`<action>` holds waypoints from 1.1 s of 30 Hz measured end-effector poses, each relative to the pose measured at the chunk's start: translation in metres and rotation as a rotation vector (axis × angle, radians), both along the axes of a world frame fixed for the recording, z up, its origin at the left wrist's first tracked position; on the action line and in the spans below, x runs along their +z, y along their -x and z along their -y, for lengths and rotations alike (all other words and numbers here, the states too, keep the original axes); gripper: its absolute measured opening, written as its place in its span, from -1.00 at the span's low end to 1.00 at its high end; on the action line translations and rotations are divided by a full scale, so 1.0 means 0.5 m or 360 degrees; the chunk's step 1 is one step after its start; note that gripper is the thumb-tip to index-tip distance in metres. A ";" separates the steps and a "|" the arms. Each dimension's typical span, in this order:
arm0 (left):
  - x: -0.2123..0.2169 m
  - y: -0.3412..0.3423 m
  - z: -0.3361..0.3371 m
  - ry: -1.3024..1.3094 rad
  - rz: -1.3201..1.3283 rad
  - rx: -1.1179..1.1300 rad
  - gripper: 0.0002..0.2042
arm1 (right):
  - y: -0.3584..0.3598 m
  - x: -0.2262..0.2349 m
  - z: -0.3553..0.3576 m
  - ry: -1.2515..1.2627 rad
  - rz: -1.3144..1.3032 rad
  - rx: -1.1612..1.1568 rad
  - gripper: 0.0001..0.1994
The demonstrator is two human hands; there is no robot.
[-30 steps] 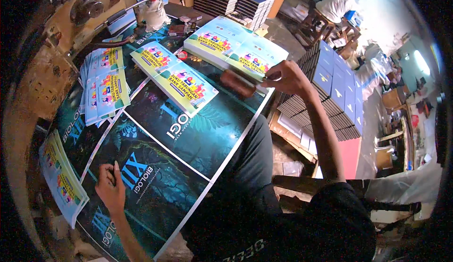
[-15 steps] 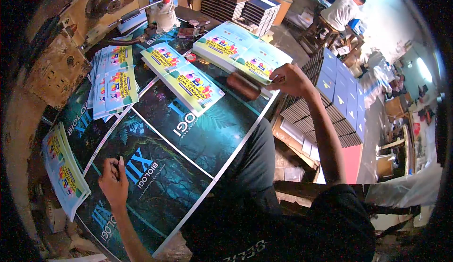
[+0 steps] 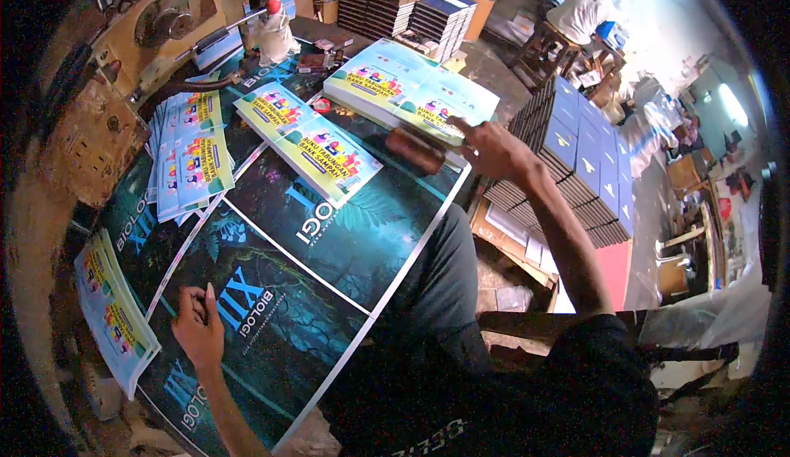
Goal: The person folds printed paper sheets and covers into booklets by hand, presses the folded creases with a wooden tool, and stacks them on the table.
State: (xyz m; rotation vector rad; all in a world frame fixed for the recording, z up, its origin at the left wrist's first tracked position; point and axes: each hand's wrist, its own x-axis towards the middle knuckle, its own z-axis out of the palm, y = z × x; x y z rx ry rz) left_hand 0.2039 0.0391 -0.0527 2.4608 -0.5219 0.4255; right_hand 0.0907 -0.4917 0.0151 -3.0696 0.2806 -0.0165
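My left hand [image 3: 198,329] hovers at or rests on a large dark printed sheet [image 3: 304,292], its fingers loosely bent, thumb apart, nothing visible in them. My right hand [image 3: 496,154] reaches the near right corner of a thick stack of blue and yellow printed covers [image 3: 411,95]. Its index finger stretches over the top cover while the other fingers bend below; no cover is seen lifted. Beside these fingers lies a brown cylinder [image 3: 415,151]. A narrower pile of covers [image 3: 309,140] sits left of the stack, and a fanned pile [image 3: 196,157] is farther left.
More covers [image 3: 115,313] overhang the table's left edge. A machine [image 3: 164,25] stands at the back left. Stacked blue books [image 3: 576,161] rise to my right, others [image 3: 395,9] behind the table. Another person [image 3: 584,13] sits at the far right.
My right hand has moved slightly left, its index finger now stretched over the stack's corner. The left hand keeps nearly the same pose. The whole view has shifted a little.
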 end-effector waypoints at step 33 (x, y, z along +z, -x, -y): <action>-0.008 0.011 -0.038 0.0019 0.0180 0.0128 -0.80 | -0.064 -0.207 0.156 -0.2033 0.1035 -0.0206 -0.60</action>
